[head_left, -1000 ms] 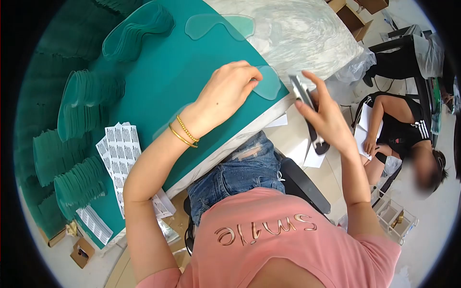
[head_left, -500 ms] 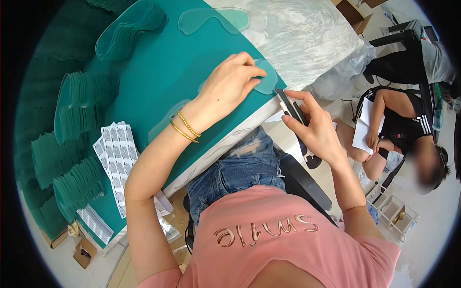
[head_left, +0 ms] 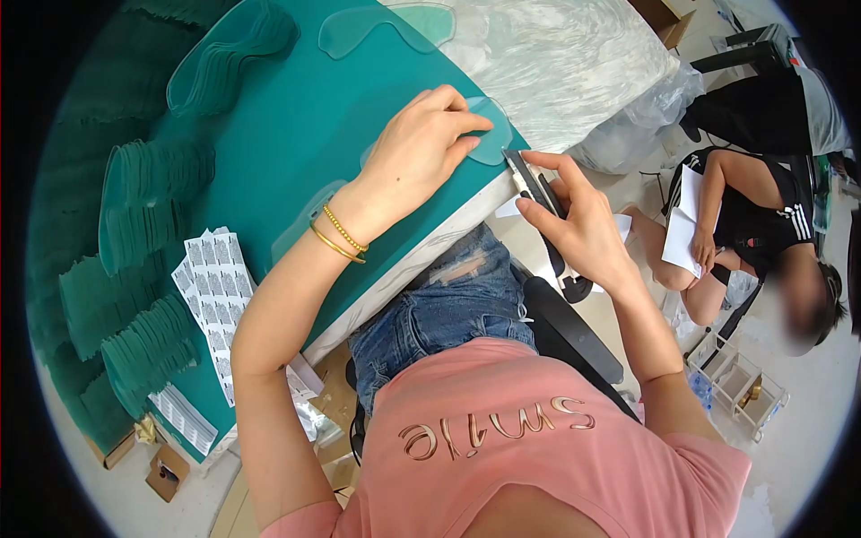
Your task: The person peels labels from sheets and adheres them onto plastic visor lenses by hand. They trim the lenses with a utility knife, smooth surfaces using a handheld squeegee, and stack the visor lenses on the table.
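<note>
My left hand [head_left: 421, 143], with gold bracelets at the wrist, holds a clear goggle-shaped lens [head_left: 498, 134] near the corner of the green mat [head_left: 332, 117]. Its thumb and forefinger bend over the lens, and the hand hides the lens's middle. My right hand [head_left: 574, 220] is closed around a black and white utility knife [head_left: 544, 211]. The knife's tip points up at the lens's near edge; whether it touches cannot be made out. Another clear lens [head_left: 430, 25] lies flat farther up the mat.
Stacks of lenses [head_left: 224, 67] line the mat's left side. Printed label sheets [head_left: 215, 291] lie by my left forearm. Wrapped white material [head_left: 556, 63] adjoins the mat's far edge. At right, a seated person [head_left: 762, 215] holds white paper [head_left: 683, 229]. A clear rack [head_left: 740, 386] stands on the floor.
The knife tip has moved slightly up and left, toward the lens's edge. My left hand keeps its place on the lens, and the whole view has shifted a little.
</note>
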Motion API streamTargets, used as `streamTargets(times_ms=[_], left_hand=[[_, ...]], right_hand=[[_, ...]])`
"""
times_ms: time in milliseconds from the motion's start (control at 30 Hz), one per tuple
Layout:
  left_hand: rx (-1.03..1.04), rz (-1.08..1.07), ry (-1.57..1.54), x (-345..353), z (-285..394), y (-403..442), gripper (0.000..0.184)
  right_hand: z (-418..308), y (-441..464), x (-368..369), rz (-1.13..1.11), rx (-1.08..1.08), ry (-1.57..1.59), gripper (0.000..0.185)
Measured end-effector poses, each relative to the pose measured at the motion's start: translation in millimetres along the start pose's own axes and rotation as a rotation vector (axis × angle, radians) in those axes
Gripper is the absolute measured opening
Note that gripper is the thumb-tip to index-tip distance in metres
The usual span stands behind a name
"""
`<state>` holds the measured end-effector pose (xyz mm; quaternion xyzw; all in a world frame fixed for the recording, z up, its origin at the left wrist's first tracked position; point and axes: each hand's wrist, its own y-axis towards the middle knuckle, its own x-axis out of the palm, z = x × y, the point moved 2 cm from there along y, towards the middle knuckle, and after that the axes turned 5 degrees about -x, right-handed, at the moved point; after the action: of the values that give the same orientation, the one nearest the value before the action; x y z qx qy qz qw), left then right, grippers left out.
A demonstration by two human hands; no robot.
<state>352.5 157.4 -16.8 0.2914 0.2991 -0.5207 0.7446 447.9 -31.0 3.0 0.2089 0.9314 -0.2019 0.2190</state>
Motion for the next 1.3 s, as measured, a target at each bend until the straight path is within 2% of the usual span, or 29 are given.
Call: streamTargets(times_ms=[533,1300], left_hand=[[-0.020,-0.041,0.002,-2,4,2,0.026],[-0.029,-0.040,0.021,1,9,-1,0.034]], right_hand=[[18,6,6,0.024,-0.038,0.237,0.047],[15,8,4,0.035,-0.048,0.150,0.048]])
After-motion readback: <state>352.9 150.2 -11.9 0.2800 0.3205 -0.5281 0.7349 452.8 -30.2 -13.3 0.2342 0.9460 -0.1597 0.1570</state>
